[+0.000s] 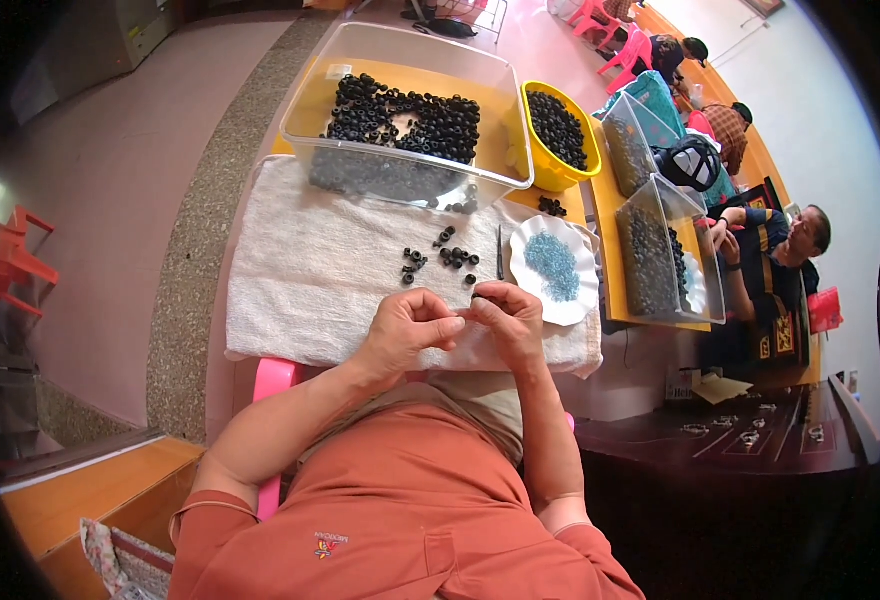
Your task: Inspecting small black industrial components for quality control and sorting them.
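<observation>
Apparently, my right hand (510,322) pinches a black piece (476,297); left hand (408,328) pinches closed, contents unclear. Blue bits (552,266) sit right, presumably handy.

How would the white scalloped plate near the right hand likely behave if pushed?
The white plate looks shallow, so its loose blue pieces would probably shift or spill if tilted. Its broad, low shape suggests sliding rather than tipping, though the towel beneath may drag.

Lettering (332,538) on the orange shirt (400,470) (beside an emblem (327,549)); print (682,391) on a carton (672,381).
</observation>
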Tool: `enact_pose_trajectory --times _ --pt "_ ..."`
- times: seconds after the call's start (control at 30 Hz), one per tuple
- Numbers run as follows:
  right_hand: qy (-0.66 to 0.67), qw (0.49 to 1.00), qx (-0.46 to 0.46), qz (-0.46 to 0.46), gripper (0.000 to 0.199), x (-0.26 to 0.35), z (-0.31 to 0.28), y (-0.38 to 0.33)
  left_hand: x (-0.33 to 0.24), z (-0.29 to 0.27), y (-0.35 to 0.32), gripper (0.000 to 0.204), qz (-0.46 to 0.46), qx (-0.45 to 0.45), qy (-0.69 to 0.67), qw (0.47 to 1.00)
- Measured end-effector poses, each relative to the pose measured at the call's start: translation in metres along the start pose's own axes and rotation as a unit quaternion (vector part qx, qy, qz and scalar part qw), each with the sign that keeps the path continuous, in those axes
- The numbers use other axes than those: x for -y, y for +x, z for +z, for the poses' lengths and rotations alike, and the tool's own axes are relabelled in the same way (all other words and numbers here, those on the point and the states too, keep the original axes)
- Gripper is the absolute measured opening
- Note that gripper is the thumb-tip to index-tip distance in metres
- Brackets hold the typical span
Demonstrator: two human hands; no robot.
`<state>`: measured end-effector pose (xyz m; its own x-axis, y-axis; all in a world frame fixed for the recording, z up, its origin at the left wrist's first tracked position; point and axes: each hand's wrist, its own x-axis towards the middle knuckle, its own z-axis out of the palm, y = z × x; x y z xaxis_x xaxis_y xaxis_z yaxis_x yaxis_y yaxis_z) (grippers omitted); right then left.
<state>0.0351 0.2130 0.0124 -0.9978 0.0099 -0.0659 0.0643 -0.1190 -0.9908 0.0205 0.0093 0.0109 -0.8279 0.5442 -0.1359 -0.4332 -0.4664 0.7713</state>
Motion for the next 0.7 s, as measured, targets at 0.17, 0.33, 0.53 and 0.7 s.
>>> enact_pose_trajectory --times 0.17,0.33,0.53,0.7 --pt "0.000 1.000 0.007 -0.013 0.020 -0.0060 -0.0028 0.0014 0.0001 0.0000 0.0006 0.011 -0.001 -0.004 0.001 1.000" --pt "0.010 1.000 0.008 -0.009 0.019 -0.0030 0.0021 -0.0002 -0.0009 0.0010 -0.0003 0.011 0.005 -0.003 0.006 1.000" --pt "0.006 1.000 0.020 -0.019 0.018 -0.0076 -0.0003 0.0004 -0.0007 0.0014 -0.0013 0.011 0.004 -0.002 0.003 1.000" --pt "0.012 1.000 0.006 -0.018 0.015 -0.0063 -0.0012 0.0011 0.0005 0.0007 -0.0006 0.011 0.001 -0.005 0.006 1.000"
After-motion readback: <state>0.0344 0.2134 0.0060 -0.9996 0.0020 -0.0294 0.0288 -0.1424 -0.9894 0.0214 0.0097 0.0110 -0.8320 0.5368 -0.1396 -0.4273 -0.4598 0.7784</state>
